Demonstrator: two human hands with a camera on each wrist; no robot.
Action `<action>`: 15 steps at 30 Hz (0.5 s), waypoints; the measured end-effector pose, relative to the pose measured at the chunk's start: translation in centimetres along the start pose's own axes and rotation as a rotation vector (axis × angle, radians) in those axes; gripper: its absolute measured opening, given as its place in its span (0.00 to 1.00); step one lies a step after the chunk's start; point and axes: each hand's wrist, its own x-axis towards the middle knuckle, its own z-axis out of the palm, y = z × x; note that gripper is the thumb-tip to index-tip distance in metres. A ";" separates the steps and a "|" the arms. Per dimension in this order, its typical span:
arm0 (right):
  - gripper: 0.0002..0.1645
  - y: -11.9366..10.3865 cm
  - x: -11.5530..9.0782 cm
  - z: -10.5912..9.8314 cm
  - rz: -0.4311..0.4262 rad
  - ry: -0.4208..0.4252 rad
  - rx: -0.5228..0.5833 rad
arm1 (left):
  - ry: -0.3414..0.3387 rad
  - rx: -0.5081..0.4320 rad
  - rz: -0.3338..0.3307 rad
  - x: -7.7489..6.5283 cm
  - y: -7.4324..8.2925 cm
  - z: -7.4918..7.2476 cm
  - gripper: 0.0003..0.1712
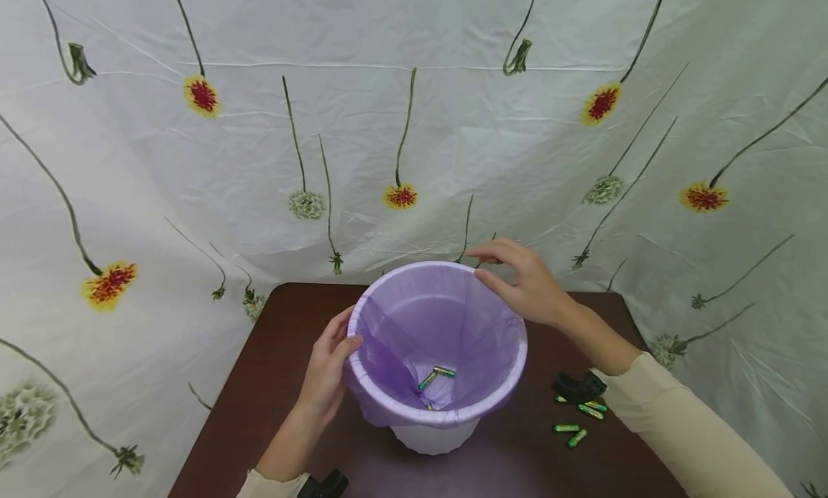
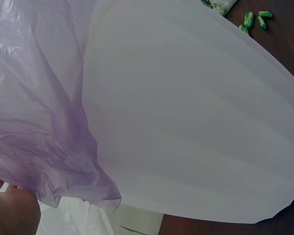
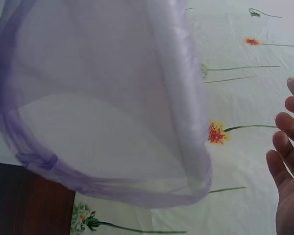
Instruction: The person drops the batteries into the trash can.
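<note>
The left hand point(image 1: 330, 372) holds the bin point(image 1: 433, 439) by its rim; the right hand point(image 1: 527, 286), empty, fingers loosely parted, hovers beside it. Filling seems in hand: batteries point(image 1: 443, 371) lie inside (more on the table point(image 1: 255, 390)), probably calling for another pinch

A flower-printed cloth point(image 1: 362, 124) hangs behind the dark table point(image 1: 259, 383).
</note>
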 end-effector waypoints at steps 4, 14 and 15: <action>0.18 0.5 -1.2 -0.6 0.051 -0.014 -0.024 | -0.009 0.003 -0.005 0.0 0.0 0.1 0.31; 0.17 2.1 -5.0 -2.5 0.186 0.011 -0.083 | 0.002 0.017 -0.001 0.1 0.0 0.1 0.31; 0.17 2.3 -5.4 -2.7 0.205 0.018 -0.089 | 0.002 0.017 0.000 0.1 0.0 0.1 0.31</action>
